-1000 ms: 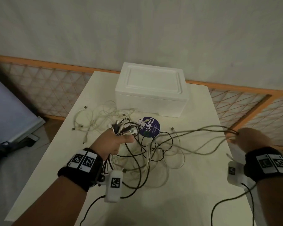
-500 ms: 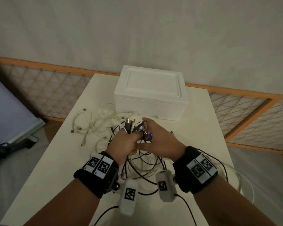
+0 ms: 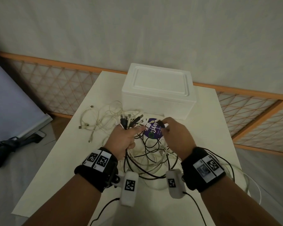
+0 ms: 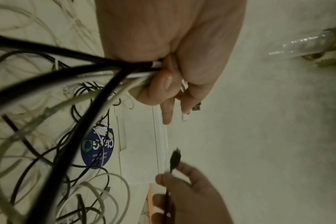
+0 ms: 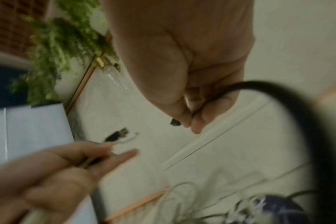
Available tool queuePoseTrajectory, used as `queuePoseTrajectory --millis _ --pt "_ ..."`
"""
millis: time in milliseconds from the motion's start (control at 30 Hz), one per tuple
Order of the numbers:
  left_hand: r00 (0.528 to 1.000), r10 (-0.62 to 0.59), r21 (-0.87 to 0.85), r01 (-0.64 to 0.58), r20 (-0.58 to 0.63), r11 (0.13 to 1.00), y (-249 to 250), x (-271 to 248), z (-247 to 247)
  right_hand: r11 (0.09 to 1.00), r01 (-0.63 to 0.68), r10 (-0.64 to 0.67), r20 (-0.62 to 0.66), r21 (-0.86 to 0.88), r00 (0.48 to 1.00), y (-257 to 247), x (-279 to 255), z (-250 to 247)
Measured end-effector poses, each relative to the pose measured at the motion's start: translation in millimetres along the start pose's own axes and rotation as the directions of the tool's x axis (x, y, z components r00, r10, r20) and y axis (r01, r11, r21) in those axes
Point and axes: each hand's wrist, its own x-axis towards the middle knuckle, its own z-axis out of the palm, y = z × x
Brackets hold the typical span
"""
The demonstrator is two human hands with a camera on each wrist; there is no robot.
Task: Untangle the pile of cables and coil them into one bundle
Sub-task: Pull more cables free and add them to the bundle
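Our left hand (image 3: 123,141) clenches the gathered cable ends (image 3: 129,120); our right hand (image 3: 173,134) pinches one black plug (image 4: 175,159). Loose loops (image 3: 150,160) below could snag and re-knot if pulled.

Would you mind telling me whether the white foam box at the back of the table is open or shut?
Shut. In the head view the white foam box has its lid sitting flat on top, with no gap showing along the front seam.

I saw dim, flat, yellowish light, soft shadows, bowed edges in the head view, and a heavily blurred right wrist view.
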Motion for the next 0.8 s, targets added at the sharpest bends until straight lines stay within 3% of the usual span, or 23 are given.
queuePoseTrajectory --millis 67,133,167,200,233,267,300,367,467,633,700,800 --pt "1.000 0.000 -0.039 -0.001 -0.019 0.999 1.4 -0.3 -4.2 0.962 -0.041 0.026 -0.061 -0.270 0.998 11.4 -0.4 -8.4" --pt "1.000 -0.003 -0.100 0.001 -0.017 0.995 1.7 -1.4 -4.3 0.947 0.045 -0.035 0.037 -0.317 0.999 9.3 -4.1 -12.1" --pt "1.000 -0.008 -0.142 0.006 -0.014 0.990 2.2 -2.6 -1.6 0.975 0.124 -0.094 0.164 -0.184 0.982 0.4 -8.7 -12.2" --pt "1.000 -0.007 -0.183 0.006 -0.009 0.983 2.8 -3.9 3.0 0.985 0.174 -0.168 0.320 0.010 0.932 -11.0 -14.3 -9.4" --pt "1.000 -0.002 -0.224 0.002 0.001 0.975 3.3 -5.4 7.9 0.962 0.193 -0.263 0.457 0.194 0.850 -22.0 -20.7 -3.5" --pt "1.000 0.000 -0.266 0.003 0.013 0.964 4.3 -6.4 11.8 0.931 0.193 -0.338 0.532 0.310 0.776 -29.5 -26.0 5.9" --pt "1.000 -0.002 -0.314 0.009 0.024 0.949 7.5 -8.1 14.4 0.916 0.176 -0.364 0.560 0.362 0.744 -32.6 -29.8 16.0" --pt "0.998 0.024 -0.410 0.003 0.060 0.912 14.7 -10.2 11.5 0.942 0.180 -0.317 0.574 0.284 0.755 -27.5 -33.9 31.5" --pt "0.991 0.088 -0.478 -0.029 0.100 0.878 20.2 -10.2 -6.1 0.933 0.360 -0.275 0.597 -0.026 0.754 4.8 -30.7 34.3" --pt "0.999 0.045 -0.603 -0.023 0.021 0.797 15.7 -10.0 -37.5 0.905 0.402 -0.209 0.675 -0.142 0.708 36.0 -29.6 15.1" --pt "0.999 0.042 -0.631 -0.042 -0.016 0.774 17.8 -9.1 -45.3 0.845 0.465 -0.224 0.615 -0.264 0.756 43.0 -25.3 13.8" --pt "0.996 0.077 -0.649 -0.082 -0.036 0.756 25.6 -11.0 -52.1 0.790 0.446 -0.286 0.391 -0.421 0.875 52.7 -8.9 8.3"
